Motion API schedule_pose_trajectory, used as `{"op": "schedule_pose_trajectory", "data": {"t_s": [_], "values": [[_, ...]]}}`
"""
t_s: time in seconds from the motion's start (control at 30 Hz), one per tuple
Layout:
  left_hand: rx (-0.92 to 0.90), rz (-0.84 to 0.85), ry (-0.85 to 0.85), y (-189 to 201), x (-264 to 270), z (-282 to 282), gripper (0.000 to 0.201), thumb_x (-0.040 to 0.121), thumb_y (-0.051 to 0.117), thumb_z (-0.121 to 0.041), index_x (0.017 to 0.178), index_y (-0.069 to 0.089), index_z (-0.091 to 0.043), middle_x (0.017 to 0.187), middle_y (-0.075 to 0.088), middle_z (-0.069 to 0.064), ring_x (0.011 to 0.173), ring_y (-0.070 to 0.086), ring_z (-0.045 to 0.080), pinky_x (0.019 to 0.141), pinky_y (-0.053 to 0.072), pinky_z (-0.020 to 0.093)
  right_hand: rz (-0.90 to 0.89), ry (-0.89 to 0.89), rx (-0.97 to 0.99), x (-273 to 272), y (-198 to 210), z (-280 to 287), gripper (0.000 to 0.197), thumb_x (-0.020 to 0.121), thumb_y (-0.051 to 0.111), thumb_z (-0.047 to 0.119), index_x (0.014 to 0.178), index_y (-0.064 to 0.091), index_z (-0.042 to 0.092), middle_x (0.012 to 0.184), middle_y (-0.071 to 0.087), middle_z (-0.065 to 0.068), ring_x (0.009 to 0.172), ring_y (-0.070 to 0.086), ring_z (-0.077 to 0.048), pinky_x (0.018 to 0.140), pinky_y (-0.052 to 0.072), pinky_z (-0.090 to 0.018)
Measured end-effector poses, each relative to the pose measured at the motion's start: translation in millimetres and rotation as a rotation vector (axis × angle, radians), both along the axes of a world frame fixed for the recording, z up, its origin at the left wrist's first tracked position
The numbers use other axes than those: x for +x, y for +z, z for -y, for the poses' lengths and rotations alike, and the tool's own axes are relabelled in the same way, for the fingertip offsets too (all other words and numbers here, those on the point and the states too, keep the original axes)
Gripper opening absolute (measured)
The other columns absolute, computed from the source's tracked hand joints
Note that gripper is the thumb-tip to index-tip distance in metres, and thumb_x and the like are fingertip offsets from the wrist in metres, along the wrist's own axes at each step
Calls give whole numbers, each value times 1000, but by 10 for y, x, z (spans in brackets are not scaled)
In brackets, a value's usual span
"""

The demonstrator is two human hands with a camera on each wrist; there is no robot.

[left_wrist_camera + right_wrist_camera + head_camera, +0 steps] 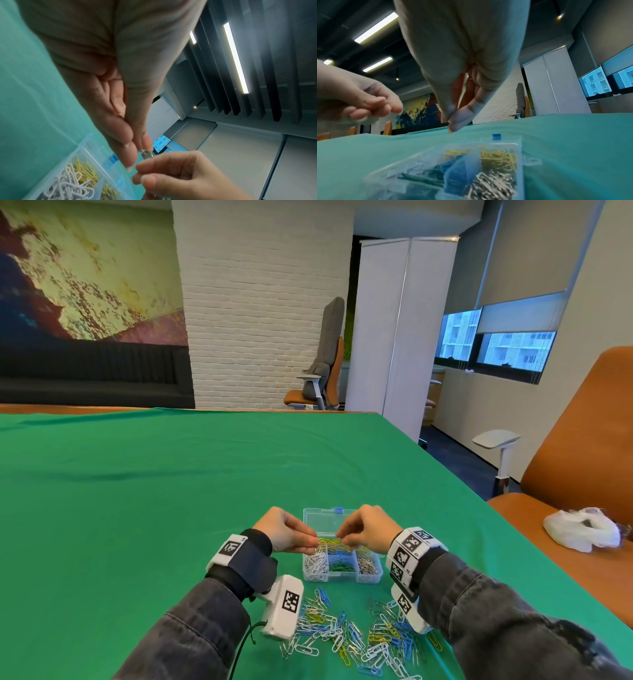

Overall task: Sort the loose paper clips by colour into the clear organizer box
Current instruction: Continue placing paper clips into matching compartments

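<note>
Both hands hover over the clear box (342, 571). The left hand (286, 530) pinches a silver clip (147, 154); the right hand (364, 530) has fingers pressed together, maybe pinching it too.

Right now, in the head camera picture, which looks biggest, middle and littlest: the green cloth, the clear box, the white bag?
1. Green cloth, by far.
2. White bag and clear box: they look about alike, so no ranking between them.

Pinched clip (147, 154) blurred, colour unclear
</note>
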State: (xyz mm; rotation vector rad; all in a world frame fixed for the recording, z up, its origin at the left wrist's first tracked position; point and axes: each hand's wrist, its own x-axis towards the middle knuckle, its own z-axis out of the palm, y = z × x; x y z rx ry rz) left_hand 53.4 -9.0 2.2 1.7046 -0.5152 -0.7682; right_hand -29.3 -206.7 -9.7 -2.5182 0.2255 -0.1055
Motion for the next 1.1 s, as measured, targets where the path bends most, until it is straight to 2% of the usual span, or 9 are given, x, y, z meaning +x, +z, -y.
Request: {"op": "schedule_pose_trajectory", "data": {"t_s": [0.1, 0.23, 0.33, 0.5, 0.63, 0.73, 0.83, 0.93, 1.1], "values": [[19, 21, 4, 0, 3, -1, 7, 75, 75, 5, 80, 70, 5, 73, 72, 16, 60, 71, 17, 62, 58, 20, 33, 30, 74, -44, 84, -40, 18, 81, 76, 16, 98, 73, 11, 90, 74, -2, 77, 71, -11, 79, 57, -23], [5, 0, -5, 0, -42, 32, 9, 73, 78, 3, 77, 70, 4, 70, 71, 17, 59, 70, 17, 60, 57, 19, 4, 178, 318, -121, 180, -188, 25, 74, 81, 11, 96, 71, 5, 84, 74, -9, 73, 71, -13, 78, 57, -26], [2, -15, -6, 2, -79, 54, 13, 72, 79, 1, 79, 69, 6, 72, 71, 18, 58, 70, 16, 57, 56, 18, 48, 205, 313, -138, 186, -237, 22, 73, 82, 10, 90, 73, 2, 80, 74, -11, 73, 71, -18, 78, 58, -30], [17, -21, 20, -3, -68, 50, 10, 80, 76, -8, 82, 70, 0, 74, 74, 9, 59, 71, 12, 52, 53, 15, 105, 163, 350, -184, 201, -249, 15, 74, 81, 11, 83, 74, 2, 73, 73, -12, 64, 69, -16, 67, 56, -23], [21, 10, 63, -14, -22, 44, 7, 89, 67, -9, 86, 69, -2, 75, 75, 2, 58, 70, 11, 50, 52, 15, 115, 105, 424, -208, 177, -275, 19, 74, 80, 9, 86, 70, -2, 71, 73, -11, 62, 69, -17, 65, 56, -25], [8, -60, 38, -6, -67, 61, 11, 89, 67, -10, 92, 69, 0, 78, 75, 6, 59, 71, 13, 47, 52, 15, 150, 96, 405, -208, 138, -329, 22, 73, 82, 11, 88, 69, 0, 71, 73, -12, 62, 69, -19, 64, 56, -27], [-4, -117, 19, -9, -105, 58, 28, 86, 71, -20, 104, 68, 2, 89, 75, 10, 68, 73, 16, 52, 55, 17, 201, 73, 380, -207, 120, -391, 21, 73, 82, 11, 82, 67, 2, 67, 71, -9, 61, 69, -20, 63, 58, -28], [-9, -153, -10, -5, -106, 47, 35, 80, 74, -28, 102, 68, 0, 94, 75, 11, 79, 74, 19, 59, 58, 21, 249, 49, 402, -201, 119, -425, 26, 71, 84, 13, 84, 62, 6, 62, 68, -9, 56, 67, -19, 56, 54, -25], [31, -123, -65, 21, -110, 33, 46, 69, 76, -33, 101, 69, -2, 93, 75, 9, 82, 74, 18, 66, 59, 23, 209, 73, 389, -189, 99, -423, 23, 72, 84, 17, 88, 70, 8, 63, 68, -6, 57, 65, -16, 59, 54, -24]]}}
